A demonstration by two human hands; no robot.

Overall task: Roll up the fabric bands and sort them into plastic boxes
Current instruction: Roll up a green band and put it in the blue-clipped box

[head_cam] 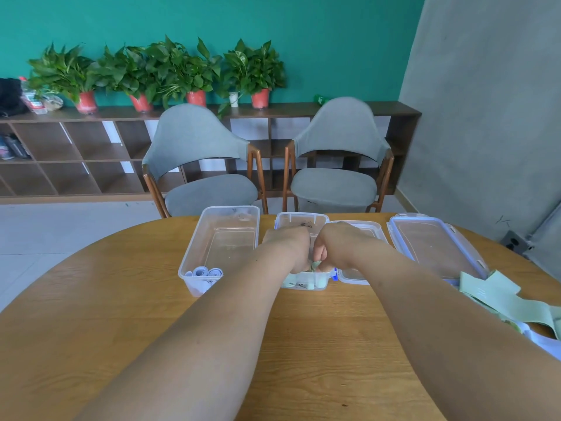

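Both my hands reach into the small clear middle box. My right hand pinches a rolled green fabric band inside it. My left hand is beside it over the same box, its fingers hidden below the wrist. More pale green rolls show through the box's front wall. The larger clear box to the left holds white-blue rolled bands at its near end. Loose green bands and a white one lie at the table's right edge.
Two clear lids lie right of the boxes, a small one and a large blue-rimmed one. The round wooden table has two grey chairs behind it, then a low shelf with potted plants.
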